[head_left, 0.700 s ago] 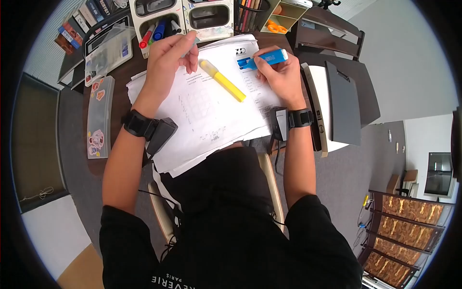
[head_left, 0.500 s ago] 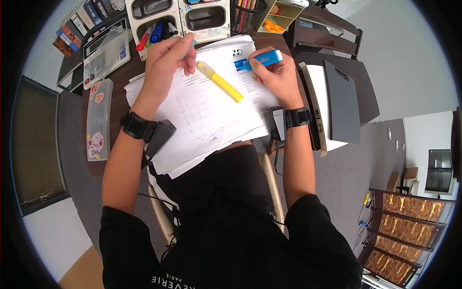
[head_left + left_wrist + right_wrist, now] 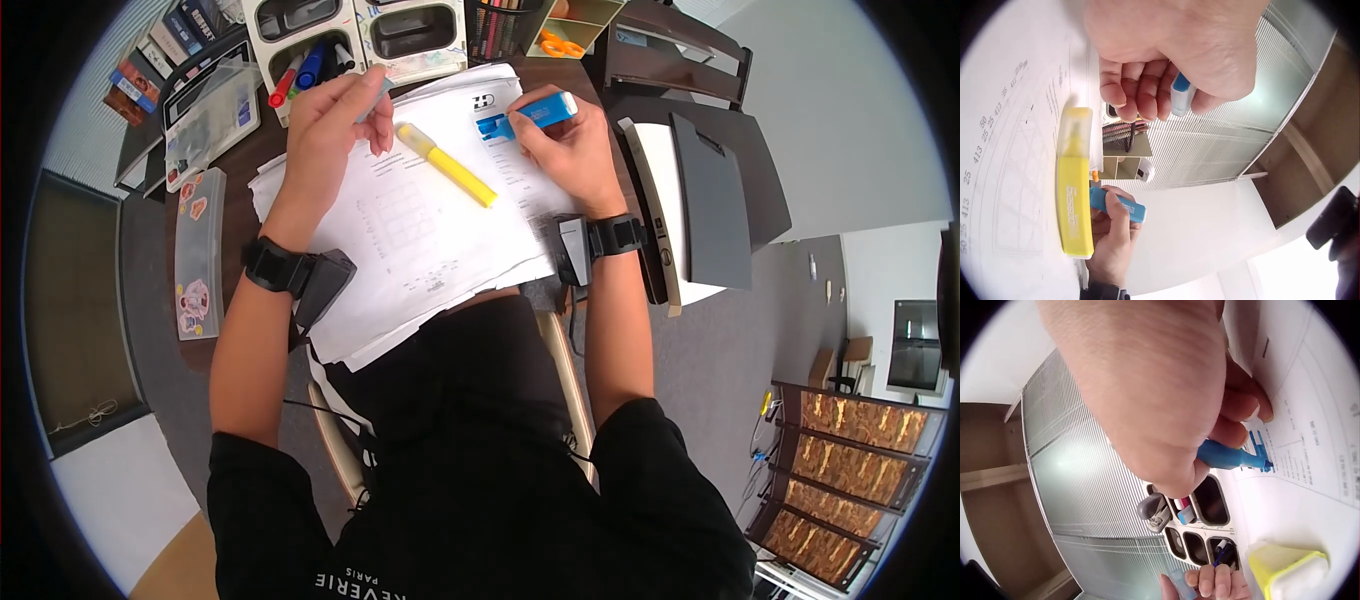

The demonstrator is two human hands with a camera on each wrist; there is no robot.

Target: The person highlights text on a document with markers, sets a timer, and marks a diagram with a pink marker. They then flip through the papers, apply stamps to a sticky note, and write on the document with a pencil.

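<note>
The right hand (image 3: 572, 150) grips a blue highlighter (image 3: 541, 112), its tip down on the printed sheet (image 3: 1310, 400) beside blue strokes (image 3: 1259, 442). Between thumb and fingers, the left hand (image 3: 330, 140) pinches a translucent cap with a blue inside (image 3: 1181, 95), held above the papers. A yellow highlighter (image 3: 446, 165), capped, lies on the papers (image 3: 400, 270) between the two hands; in the left wrist view the yellow highlighter (image 3: 1075, 200) is close to the camera.
A white organizer (image 3: 410, 68) with markers stands at the back, beside a mesh pen holder and orange scissors (image 3: 561, 45). A sticker-covered case (image 3: 200, 255) lies at left, a clear box (image 3: 212, 125) behind it. A dark grey device (image 3: 708, 205) is at right.
In the head view the whole desk scene has shifted slightly left. The right hand still grips the blue highlighter and the left hand still pinches the cap.
</note>
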